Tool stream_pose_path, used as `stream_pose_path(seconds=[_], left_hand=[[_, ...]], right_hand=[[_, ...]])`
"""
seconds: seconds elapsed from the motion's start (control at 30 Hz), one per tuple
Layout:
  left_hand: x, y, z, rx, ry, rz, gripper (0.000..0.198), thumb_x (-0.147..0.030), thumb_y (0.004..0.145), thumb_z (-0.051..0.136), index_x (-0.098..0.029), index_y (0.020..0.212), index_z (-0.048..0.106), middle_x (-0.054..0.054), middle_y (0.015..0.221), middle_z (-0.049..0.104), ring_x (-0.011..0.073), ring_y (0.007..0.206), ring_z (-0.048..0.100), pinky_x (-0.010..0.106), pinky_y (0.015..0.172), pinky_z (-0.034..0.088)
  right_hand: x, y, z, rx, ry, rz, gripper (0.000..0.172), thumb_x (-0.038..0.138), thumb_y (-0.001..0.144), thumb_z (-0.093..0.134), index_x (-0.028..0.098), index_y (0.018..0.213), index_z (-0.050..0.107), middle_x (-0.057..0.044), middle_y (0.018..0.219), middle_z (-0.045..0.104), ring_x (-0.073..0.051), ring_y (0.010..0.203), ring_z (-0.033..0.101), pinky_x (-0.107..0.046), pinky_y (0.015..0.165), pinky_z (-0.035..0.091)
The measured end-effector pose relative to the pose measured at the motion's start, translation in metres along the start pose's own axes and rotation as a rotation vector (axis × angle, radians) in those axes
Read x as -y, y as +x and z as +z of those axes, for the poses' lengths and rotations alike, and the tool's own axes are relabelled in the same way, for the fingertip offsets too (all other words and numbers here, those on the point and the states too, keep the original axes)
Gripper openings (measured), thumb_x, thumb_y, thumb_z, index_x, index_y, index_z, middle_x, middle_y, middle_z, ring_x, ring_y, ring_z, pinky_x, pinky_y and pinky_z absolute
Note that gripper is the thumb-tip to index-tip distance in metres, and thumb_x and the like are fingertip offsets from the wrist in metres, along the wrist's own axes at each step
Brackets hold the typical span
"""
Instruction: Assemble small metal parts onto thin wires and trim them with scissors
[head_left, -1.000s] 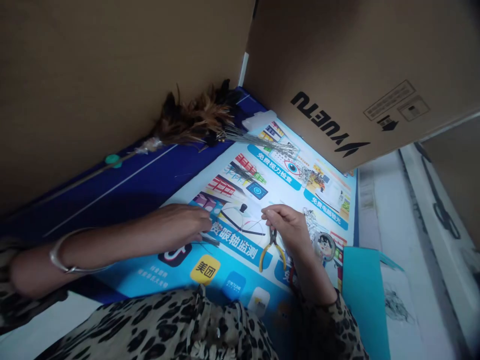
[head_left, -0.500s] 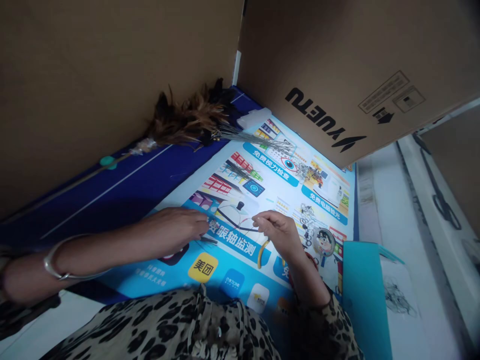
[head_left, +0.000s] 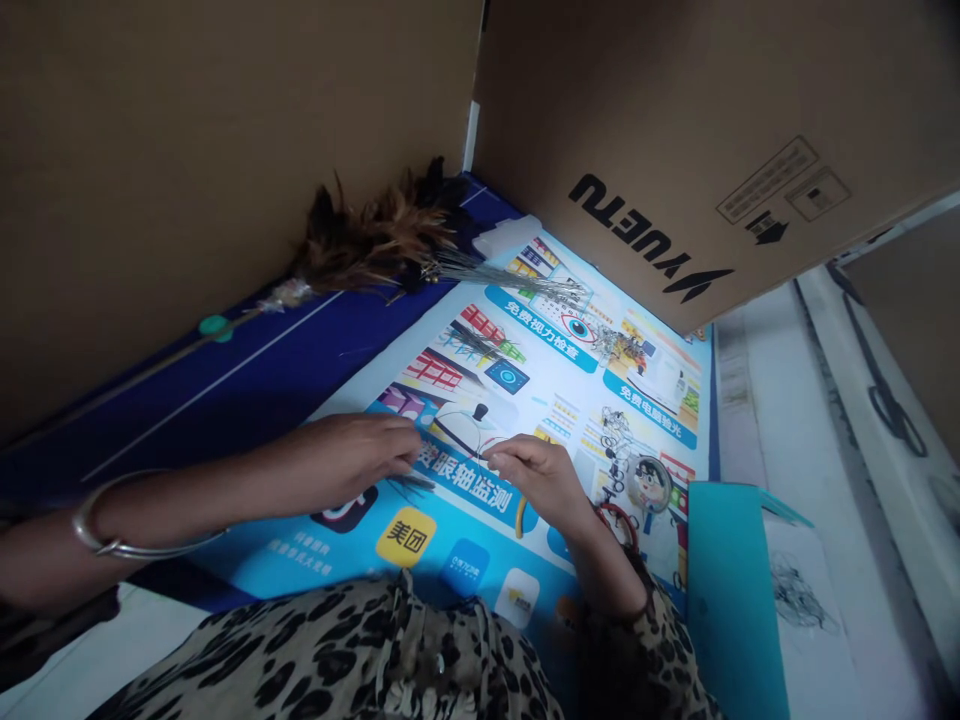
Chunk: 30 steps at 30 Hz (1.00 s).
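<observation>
My right hand [head_left: 541, 478] is over the middle of the printed sheet, thumb and forefinger pinched on a thin wire [head_left: 481, 440] that curves up from the fingertips. To its left, my left hand [head_left: 367, 445] lies palm down with its fingers curled together; whatever they hold is hidden. Just below those fingers is a small bundle of short dark wires [head_left: 411, 484]. Partly under my right hand shows a yellow curved piece [head_left: 520, 518], like a tool handle. Small wire loops [head_left: 615, 450] lie in a loose chain right of my right hand.
A bundle of long thin wires [head_left: 517, 278] lies at the back beside a feather duster [head_left: 382, 235]. More dark wires [head_left: 480, 348] lie nearer. Cardboard walls [head_left: 675, 150] enclose the back and left. At right are a teal box [head_left: 731, 590] and a tangle of wire [head_left: 801, 597].
My right hand has moved a little left, towards my left hand, with the thin wire still at its fingertips. My left hand has barely shifted.
</observation>
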<state>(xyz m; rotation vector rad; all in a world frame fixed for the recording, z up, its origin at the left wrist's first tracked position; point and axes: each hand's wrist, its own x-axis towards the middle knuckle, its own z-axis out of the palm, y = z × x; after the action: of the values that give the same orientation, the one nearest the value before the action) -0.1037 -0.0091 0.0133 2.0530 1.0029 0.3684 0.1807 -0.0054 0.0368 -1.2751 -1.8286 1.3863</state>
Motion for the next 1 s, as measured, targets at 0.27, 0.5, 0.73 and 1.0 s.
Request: stream_pose_path(seconds=[0.27, 0.5, 0.73, 1.0], left_hand=[[-0.031, 0.037, 0.000, 0.091, -0.539, -0.105, 0.026, -0.044, 0.094, 0.048, -0.021, 0.083, 0.053, 0.001, 0.084, 0.062, 0.0188, 0.081, 0.055, 0.027, 0.072, 0.043], [-0.037, 0.060, 0.009, 0.111, -0.873, -0.049, 0.031, -0.050, 0.091, 0.057, -0.021, 0.080, 0.055, 0.002, 0.083, 0.068, 0.0197, 0.081, 0.060, 0.031, 0.075, 0.046], [-0.040, 0.066, 0.014, 0.106, -1.072, -0.096, 0.032, -0.049, 0.088, 0.067, -0.018, 0.087, 0.064, 0.005, 0.088, 0.072, 0.0194, 0.080, 0.065, 0.032, 0.077, 0.051], [-0.056, 0.083, 0.018, -0.087, -1.493, -0.125, 0.023, -0.036, 0.096, 0.060, -0.016, 0.088, 0.069, 0.007, 0.088, 0.072, 0.0184, 0.085, 0.068, 0.027, 0.077, 0.056]], right_hand=[[0.024, 0.005, 0.010, -0.183, 0.083, -0.108, 0.014, 0.034, 0.087, 0.071, 0.029, 0.095, 0.081, -0.003, 0.090, 0.074, -0.019, 0.086, 0.068, -0.031, 0.082, 0.054], [0.022, 0.013, 0.007, -0.172, 0.345, 0.020, 0.021, 0.042, 0.081, 0.075, 0.026, 0.094, 0.082, -0.002, 0.085, 0.072, -0.014, 0.065, 0.061, -0.027, 0.062, 0.054], [0.023, 0.015, 0.008, -0.228, 0.505, -0.004, 0.020, 0.039, 0.076, 0.080, 0.023, 0.088, 0.081, -0.001, 0.079, 0.069, -0.010, 0.055, 0.058, -0.025, 0.056, 0.052], [0.043, 0.018, -0.003, -0.352, 0.517, -0.032, 0.019, 0.035, 0.079, 0.078, 0.019, 0.086, 0.078, 0.000, 0.063, 0.069, -0.012, 0.055, 0.062, -0.023, 0.056, 0.050]])
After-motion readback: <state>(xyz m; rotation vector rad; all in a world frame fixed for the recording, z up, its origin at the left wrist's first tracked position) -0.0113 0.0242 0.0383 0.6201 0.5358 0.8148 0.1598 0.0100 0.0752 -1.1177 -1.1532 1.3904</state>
